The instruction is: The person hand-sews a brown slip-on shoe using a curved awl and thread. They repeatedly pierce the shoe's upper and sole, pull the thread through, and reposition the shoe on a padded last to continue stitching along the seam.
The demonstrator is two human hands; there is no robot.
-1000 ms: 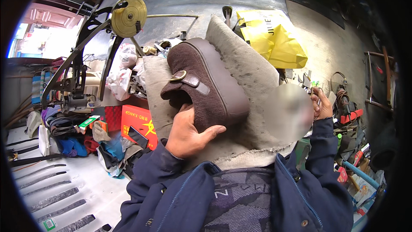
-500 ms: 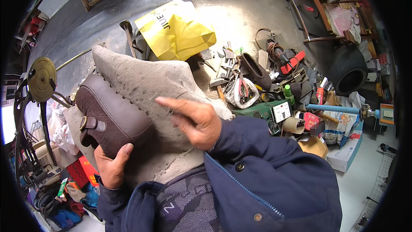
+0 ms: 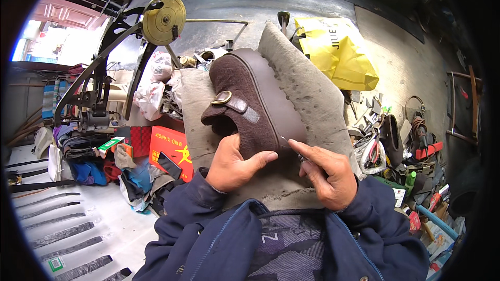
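A dark brown shoe (image 3: 250,93) with a felt-like upper, a buckled strap and a thick smooth sole lies on its side on the grey cloth (image 3: 307,83) over my lap. My left hand (image 3: 237,164) grips its heel end, with the fingers partly hidden in the shoe's opening and the thumb along the outside. My right hand (image 3: 330,174) is closed around a thin, pointed metal tool (image 3: 302,158). Its tip comes up to the sole's edge near the heel; whether it pierces the shoe I cannot tell.
A black iron machine with a brass-coloured wheel (image 3: 164,20) stands at the left. Behind the cloth sits a yellow bag (image 3: 338,54). Tools and another dark shoe (image 3: 391,140) crowd the right side. A red box (image 3: 172,152) and heaped cloths lie at the left.
The view has swung left, so the scene sits farther right. My right hand, its index finger outstretched before over the cloth, has come to the shoe's heel with the pointed tool.
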